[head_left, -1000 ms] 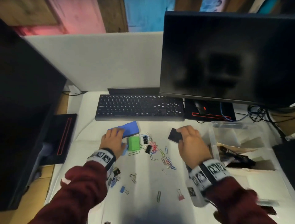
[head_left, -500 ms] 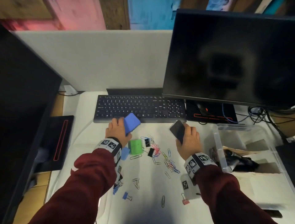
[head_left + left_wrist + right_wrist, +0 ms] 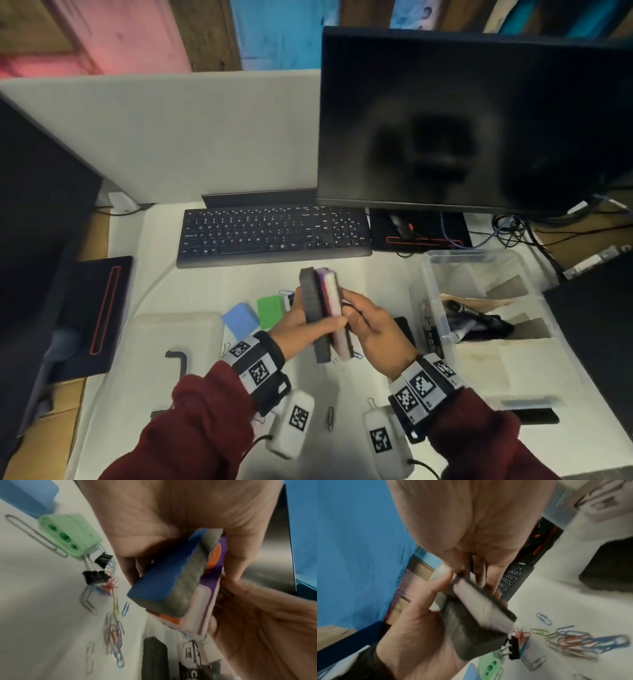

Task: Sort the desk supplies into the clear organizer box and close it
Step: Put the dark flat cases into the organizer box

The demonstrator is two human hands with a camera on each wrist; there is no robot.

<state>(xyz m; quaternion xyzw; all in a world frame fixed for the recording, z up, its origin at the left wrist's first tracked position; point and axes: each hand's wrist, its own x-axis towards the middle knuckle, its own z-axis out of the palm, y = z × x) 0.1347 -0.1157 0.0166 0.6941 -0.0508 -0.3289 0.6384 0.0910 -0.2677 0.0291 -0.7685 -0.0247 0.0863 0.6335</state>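
Above the middle of the desk I hold two flat items pressed together and upright. My left hand (image 3: 301,325) grips a blue-backed grey felt eraser (image 3: 310,305) (image 3: 171,582), thumb across its front. My right hand (image 3: 370,322) holds a purple and white pack (image 3: 331,308) (image 3: 208,599) against it. The clear organizer box (image 3: 432,301) stands open at the right, with black markers (image 3: 479,320) in one compartment. On the desk lie a blue sticky pad (image 3: 239,320), a green sharpener (image 3: 270,308) (image 3: 68,534), binder clips (image 3: 96,576) and several coloured paper clips (image 3: 113,628) (image 3: 573,639).
A black keyboard (image 3: 274,233) lies behind my hands, under a monitor (image 3: 472,116). A translucent lid (image 3: 178,332) lies at the left. A black block (image 3: 404,330) sits beside the box wall. Cables (image 3: 513,229) trail at the back right.
Both hands have lifted off the desk and come together at the centre. The blue-backed eraser and the other item, held apart before, are now pressed side by side.
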